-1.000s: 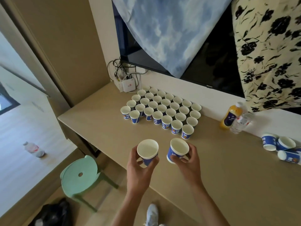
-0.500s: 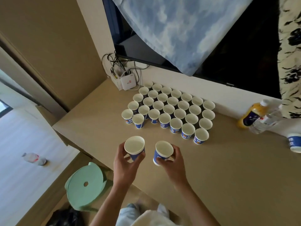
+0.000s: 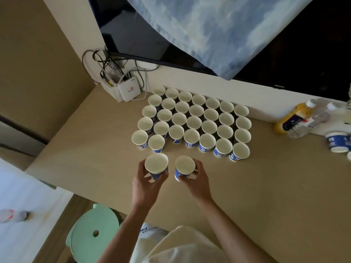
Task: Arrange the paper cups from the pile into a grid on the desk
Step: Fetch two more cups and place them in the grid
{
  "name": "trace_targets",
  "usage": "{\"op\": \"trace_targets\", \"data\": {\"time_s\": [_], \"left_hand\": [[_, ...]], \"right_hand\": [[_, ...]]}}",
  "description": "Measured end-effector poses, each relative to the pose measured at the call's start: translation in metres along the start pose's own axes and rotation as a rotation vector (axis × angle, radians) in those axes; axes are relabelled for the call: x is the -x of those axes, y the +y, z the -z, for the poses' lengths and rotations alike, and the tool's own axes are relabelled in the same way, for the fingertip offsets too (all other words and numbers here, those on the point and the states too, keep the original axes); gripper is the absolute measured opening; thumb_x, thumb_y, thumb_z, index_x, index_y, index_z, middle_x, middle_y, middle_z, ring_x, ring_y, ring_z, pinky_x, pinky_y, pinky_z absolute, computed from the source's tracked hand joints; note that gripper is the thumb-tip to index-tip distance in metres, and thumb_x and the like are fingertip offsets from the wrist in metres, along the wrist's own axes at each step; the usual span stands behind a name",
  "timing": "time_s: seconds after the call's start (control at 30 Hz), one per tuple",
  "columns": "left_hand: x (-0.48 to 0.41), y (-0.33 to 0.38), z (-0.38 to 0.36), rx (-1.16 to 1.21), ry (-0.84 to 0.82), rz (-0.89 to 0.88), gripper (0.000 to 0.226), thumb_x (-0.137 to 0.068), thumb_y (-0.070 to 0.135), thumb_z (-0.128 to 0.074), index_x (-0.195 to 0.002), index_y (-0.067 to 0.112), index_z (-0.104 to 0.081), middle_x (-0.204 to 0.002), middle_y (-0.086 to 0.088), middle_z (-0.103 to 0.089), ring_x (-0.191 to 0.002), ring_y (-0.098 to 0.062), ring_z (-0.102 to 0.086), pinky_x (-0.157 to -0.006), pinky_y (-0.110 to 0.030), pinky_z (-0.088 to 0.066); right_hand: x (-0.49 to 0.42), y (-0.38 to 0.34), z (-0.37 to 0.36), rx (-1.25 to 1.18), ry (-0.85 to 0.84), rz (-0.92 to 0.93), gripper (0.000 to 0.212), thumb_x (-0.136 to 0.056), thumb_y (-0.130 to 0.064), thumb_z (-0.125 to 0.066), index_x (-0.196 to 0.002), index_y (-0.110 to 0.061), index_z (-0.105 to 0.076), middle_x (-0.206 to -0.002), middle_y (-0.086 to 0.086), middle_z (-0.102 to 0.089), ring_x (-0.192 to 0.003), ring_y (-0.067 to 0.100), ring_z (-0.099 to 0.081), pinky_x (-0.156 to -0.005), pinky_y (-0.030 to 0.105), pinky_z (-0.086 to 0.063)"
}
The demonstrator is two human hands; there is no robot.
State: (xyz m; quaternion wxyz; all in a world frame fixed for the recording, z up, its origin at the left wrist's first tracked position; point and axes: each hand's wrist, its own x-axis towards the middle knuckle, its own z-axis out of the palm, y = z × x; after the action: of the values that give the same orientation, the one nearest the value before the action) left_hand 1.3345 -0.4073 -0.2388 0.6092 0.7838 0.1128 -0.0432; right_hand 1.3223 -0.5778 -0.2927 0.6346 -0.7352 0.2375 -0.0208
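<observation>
Left hand (image 3: 146, 184) grips upright cup (image 3: 156, 166); right hand (image 3: 197, 182) grips second cup (image 3: 184, 168), near grid (image 3: 191, 120).

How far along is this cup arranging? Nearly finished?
Well along: a grid of upright cups stands in rows by the wall. In hand: the left hand holds a cup, the right hand a second cup, just in front of the nearest row. Left: a few cups at the right edge of the desk, partly out of view.

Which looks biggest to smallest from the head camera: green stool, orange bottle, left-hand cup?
1. green stool, clearly largest.
2. orange bottle.
3. cup in the left hand, close to the bottle in size and nearer the camera, so that order is unsure.
</observation>
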Motion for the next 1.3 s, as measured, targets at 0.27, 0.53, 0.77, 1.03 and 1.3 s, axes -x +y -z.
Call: {"op": "trace_targets", "data": {"time_s": [0.27, 0.53, 0.77, 1.03, 1.3], "left_hand": [[-0.045, -0.017, 0.042, -0.033, -0.079, 0.021, 0.059, -0.062, 0.049, -0.082, -0.115, 0.038, -0.058, -0.107, 0.02, -0.071, -0.098, -0.013, -0.069, -0.086, -0.042, -0.059], [-0.076, -0.027, 0.061, -0.036, -0.114, 0.019, 0.057, -0.064, 0.04, -0.084, -0.116, 0.032, -0.06, -0.107, 0.019, -0.07, -0.099, -0.01, -0.068, -0.084, -0.037, -0.059], [-0.094, -0.033, 0.057, -0.05, -0.179, 0.03, 0.055, -0.069, 0.022, -0.091, -0.115, 0.032, -0.061, -0.106, 0.016, -0.071, -0.096, -0.013, -0.07, -0.083, -0.036, -0.06], [-0.104, -0.034, 0.053, -0.068, -0.226, 0.014, 0.054, -0.071, 0.015, -0.09, -0.115, 0.03, -0.062, -0.105, 0.016, -0.071, -0.094, -0.011, -0.07, -0.08, -0.027, -0.058], [-0.104, -0.038, 0.049, -0.065, -0.268, 0.009, 0.055, -0.067, 0.024, -0.088, -0.116, 0.029, -0.062, -0.107, 0.013, -0.071, -0.098, -0.014, -0.069, -0.079, -0.026, -0.059]], "right_hand": [[-0.047, 0.008, -0.054, 0.109, 0.109, -0.024, 0.058, -0.066, -0.007, -0.081, -0.113, -0.029, -0.055, -0.108, -0.012, -0.064, -0.098, -0.007, -0.058, -0.075, 0.006, -0.044], [-0.08, 0.023, -0.088, 0.163, 0.183, -0.04, 0.06, -0.062, -0.004, -0.079, -0.111, -0.028, -0.055, -0.109, -0.008, -0.065, -0.096, 0.006, -0.063, -0.082, 0.025, -0.051], [-0.089, 0.027, -0.096, 0.124, 0.22, -0.071, 0.056, -0.066, 0.0, -0.074, -0.113, -0.025, -0.056, -0.11, -0.003, -0.064, -0.096, 0.012, -0.062, -0.074, 0.013, -0.048], [-0.099, 0.027, -0.101, 0.123, 0.246, -0.071, 0.058, -0.067, 0.003, -0.073, -0.12, -0.017, -0.057, -0.114, 0.002, -0.062, -0.1, 0.017, -0.061, -0.07, 0.002, -0.042], [-0.096, 0.034, -0.093, 0.004, 0.229, -0.138, 0.069, -0.068, 0.004, -0.073, -0.13, -0.02, -0.052, -0.127, 0.004, -0.061, -0.109, 0.012, -0.064, -0.071, 0.014, -0.054]]}}
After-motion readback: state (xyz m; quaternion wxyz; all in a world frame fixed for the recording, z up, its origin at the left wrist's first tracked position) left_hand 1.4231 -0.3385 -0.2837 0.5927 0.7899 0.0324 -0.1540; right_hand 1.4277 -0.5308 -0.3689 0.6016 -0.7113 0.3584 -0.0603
